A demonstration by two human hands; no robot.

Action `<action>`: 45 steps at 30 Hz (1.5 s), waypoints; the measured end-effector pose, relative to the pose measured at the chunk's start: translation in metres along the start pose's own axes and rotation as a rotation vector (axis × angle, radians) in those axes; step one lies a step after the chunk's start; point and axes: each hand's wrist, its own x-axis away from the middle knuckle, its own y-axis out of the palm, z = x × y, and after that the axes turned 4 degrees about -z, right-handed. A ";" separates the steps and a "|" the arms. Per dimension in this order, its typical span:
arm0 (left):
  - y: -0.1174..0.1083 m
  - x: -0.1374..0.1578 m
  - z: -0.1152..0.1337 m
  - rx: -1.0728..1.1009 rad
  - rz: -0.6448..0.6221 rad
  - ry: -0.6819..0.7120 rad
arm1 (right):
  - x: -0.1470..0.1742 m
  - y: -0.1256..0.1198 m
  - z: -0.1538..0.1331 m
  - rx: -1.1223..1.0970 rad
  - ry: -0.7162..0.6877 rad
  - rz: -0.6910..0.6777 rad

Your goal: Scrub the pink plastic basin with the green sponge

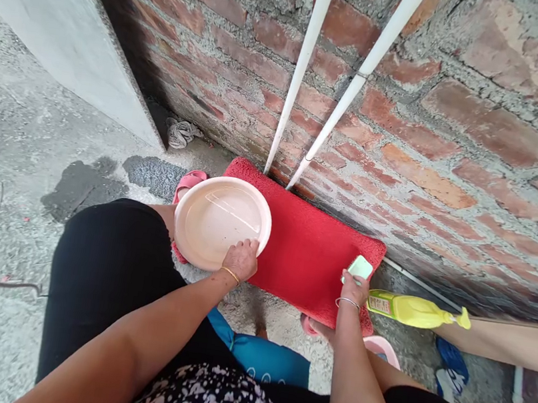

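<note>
My left hand (242, 259) is closed on the near right rim of a round, pale peach basin (199, 225). The basin rests over the left end of a red cloth-covered slab (303, 244), and clear water seems to lie in it. Over the slab's right end, my right hand (355, 290) grips a small mint-green rectangular block (360, 267); I cannot make out whether it is a sponge or a soap case. Just right of that hand is a yellow pump bottle (414, 311) with a label.
Behind the slab rises a brick wall (246, 83) with two white pipes (333, 110). A pale panel (92, 61) leans at left near a crumpled rag (181, 133). A pink tub (386, 348) and blue-white shoes (450, 373) are at right. Wet patches (84, 187) darken the concrete.
</note>
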 end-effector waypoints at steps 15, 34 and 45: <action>-0.007 0.002 0.002 0.004 -0.026 -0.011 | 0.106 0.060 -0.090 0.300 -0.491 -0.433; -0.001 0.001 0.000 0.032 0.034 0.003 | 0.022 -0.001 0.009 0.078 -0.085 -0.135; 0.001 0.000 -0.001 0.023 0.041 0.006 | 0.017 -0.002 0.009 0.228 -0.065 -0.174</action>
